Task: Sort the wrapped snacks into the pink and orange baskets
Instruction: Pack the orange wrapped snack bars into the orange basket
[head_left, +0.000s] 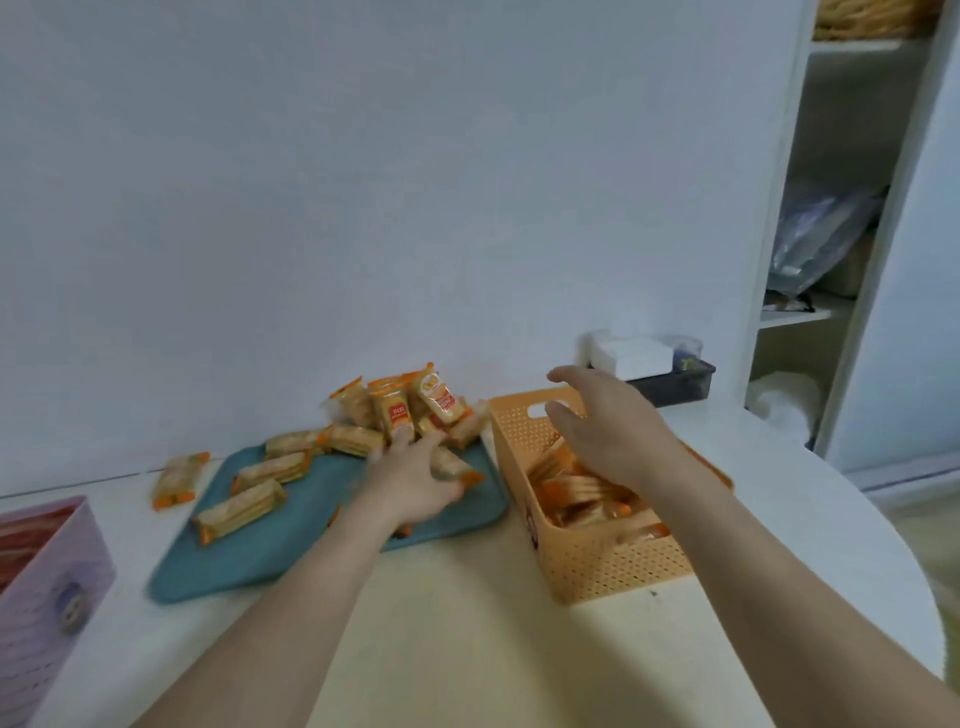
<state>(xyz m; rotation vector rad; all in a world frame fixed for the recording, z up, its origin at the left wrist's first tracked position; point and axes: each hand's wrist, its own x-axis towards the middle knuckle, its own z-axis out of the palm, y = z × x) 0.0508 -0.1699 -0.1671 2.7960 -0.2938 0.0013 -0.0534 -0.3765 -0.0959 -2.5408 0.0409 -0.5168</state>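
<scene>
Several orange-wrapped snacks (415, 410) are piled at the far end of a teal tray (270, 556), with more lying flat on it (240, 508). My left hand (415, 480) reaches over the tray and grips one wrapped snack (457, 467) near its right edge. My right hand (605, 426) hovers over the orange basket (613, 566) with relaxed fingers, holding nothing. That basket holds several orange-wrapped snacks (587, 493). The pink basket (49, 587) stands at the left edge with red-wrapped snacks (31, 538) inside.
One snack (179, 480) lies on the white table left of the tray. A dark bin with a white box (639, 358) stands behind the orange basket against the wall. A white shelf unit (831, 234) rises at the right. The table's edge curves away at the right.
</scene>
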